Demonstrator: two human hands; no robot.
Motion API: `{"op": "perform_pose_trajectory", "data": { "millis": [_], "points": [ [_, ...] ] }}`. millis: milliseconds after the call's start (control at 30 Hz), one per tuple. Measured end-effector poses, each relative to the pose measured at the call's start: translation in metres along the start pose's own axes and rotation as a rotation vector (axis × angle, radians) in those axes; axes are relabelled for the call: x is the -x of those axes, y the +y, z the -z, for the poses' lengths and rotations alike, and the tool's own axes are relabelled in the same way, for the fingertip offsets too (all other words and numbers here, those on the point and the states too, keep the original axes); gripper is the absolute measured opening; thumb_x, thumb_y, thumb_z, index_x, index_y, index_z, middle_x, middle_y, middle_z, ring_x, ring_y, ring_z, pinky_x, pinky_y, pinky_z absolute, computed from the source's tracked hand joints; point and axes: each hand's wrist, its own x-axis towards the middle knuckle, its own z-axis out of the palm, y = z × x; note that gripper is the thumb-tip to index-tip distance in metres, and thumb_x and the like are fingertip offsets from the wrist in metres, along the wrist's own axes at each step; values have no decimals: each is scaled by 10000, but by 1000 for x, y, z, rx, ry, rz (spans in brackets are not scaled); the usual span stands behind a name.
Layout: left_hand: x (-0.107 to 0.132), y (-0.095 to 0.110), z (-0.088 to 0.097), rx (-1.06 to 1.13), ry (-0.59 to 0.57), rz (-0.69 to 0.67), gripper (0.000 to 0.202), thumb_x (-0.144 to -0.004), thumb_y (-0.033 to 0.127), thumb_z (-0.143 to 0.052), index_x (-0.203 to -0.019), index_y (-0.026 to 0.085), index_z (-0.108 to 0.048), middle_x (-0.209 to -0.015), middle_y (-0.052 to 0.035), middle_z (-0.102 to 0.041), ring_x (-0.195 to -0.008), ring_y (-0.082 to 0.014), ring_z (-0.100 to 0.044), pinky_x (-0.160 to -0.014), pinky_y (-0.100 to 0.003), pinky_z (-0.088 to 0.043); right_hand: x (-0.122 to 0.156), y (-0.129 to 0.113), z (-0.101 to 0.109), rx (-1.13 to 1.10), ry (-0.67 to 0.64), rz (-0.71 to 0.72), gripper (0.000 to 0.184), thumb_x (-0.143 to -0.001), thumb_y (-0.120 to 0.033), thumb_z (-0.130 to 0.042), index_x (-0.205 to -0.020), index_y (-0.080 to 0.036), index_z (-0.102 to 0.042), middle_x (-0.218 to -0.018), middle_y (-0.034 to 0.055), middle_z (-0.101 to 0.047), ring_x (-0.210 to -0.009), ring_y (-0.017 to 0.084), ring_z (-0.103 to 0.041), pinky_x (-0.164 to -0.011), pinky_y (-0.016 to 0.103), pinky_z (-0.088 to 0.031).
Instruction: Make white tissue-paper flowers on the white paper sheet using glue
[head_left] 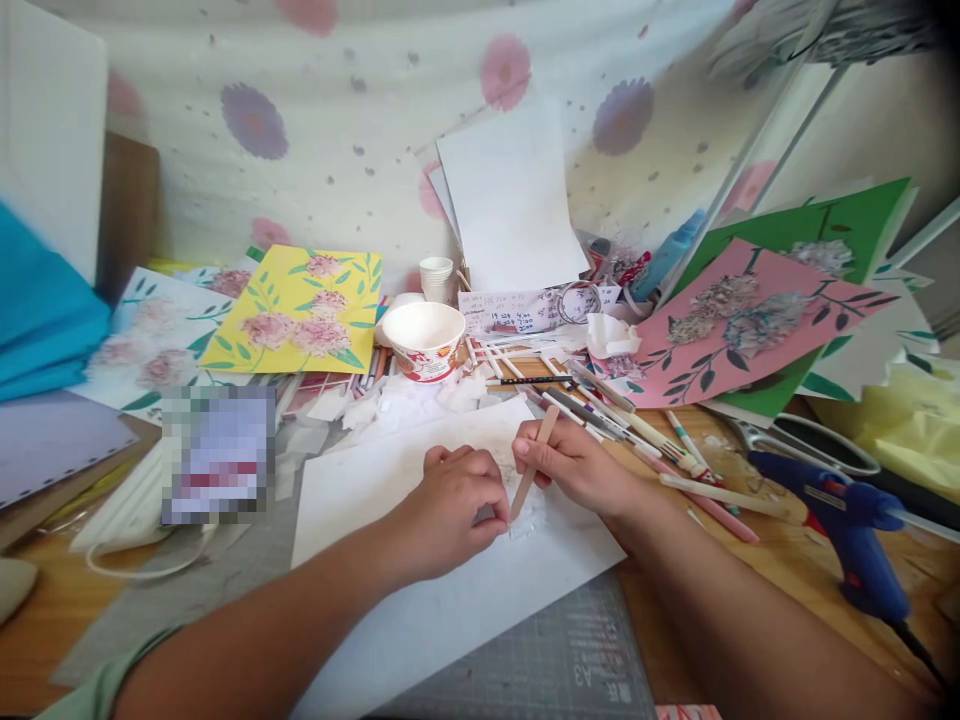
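Note:
My right hand (566, 460) grips a flat wooden craft stick (536, 460), held slanting with its lower end close to the paper. Opposite it, my left hand (457, 505) is curled, thumb and fingertips together beside the stick's lower end. Whatever those fingertips pinch, if anything, is too small or hidden to make out. Under both hands lies a large white sheet of paper (360, 500), turned at an angle on a grey cutting mat (540, 640). A small clear, shiny patch (523, 528) shows on the sheet just below the stick.
Behind the sheet stand a paper bowl (424, 340) and stacked paper cups (436, 278). Pens and brushes (600, 400) lie scattered right of it. A blue glue gun (847, 530) and scissors (802, 445) sit far right. Yellow (300, 310) and pink flower cards (742, 330) lean at the sides.

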Motion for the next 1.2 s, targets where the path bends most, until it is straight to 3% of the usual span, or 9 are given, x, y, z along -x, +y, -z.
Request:
{"op": "perform_pose_trajectory", "data": {
  "millis": [367,767,933,1133,1200],
  "points": [
    [1,5,3,2,-39,25,92,-743,165,-713,-738,257,-723,-940,-1,-608,-962,-208,-508,-849,-398,-276,0,0,0,99,-19,45,506,-945,-605,-380,-675,-192,-490,-590,-35,-458,-540,106,-437,-514,237,-339],
    [-2,-1,-10,-68,87,-24,112,-762,147,-650,-737,247,-695,-891,-14,-593,-935,-218,-503,-818,-407,-268,0,0,0,169,-69,11,511,-946,-600,-381,-658,-197,-502,-596,-22,-481,-564,124,-460,-542,250,-337],
    [-4,-1,-13,-99,101,-45,98,-778,160,-634,-748,239,-684,-893,-13,-590,-935,-215,-493,-815,-400,-261,-1,1,1,118,-57,-8,495,-918,-607,-439,-651,-195,-505,-593,-24,-477,-558,123,-446,-533,251,-330],
    [-6,-2,-12,-78,116,-49,94,-756,112,-642,-730,202,-630,-898,9,-583,-918,-186,-500,-801,-383,-251,1,2,11,-23,73,-51,496,-910,-610,-418,-641,-198,-486,-573,-40,-412,-519,116,-419,-494,254,-331],
    [-6,-2,-12,-74,119,-51,87,-755,119,-651,-729,198,-622,-902,9,-581,-921,-187,-500,-802,-383,-250,2,2,15,-46,40,-67,499,-904,-605,-445,-632,-189,-496,-560,-50,-405,-496,105,-417,-476,245,-324]
  ]
}}
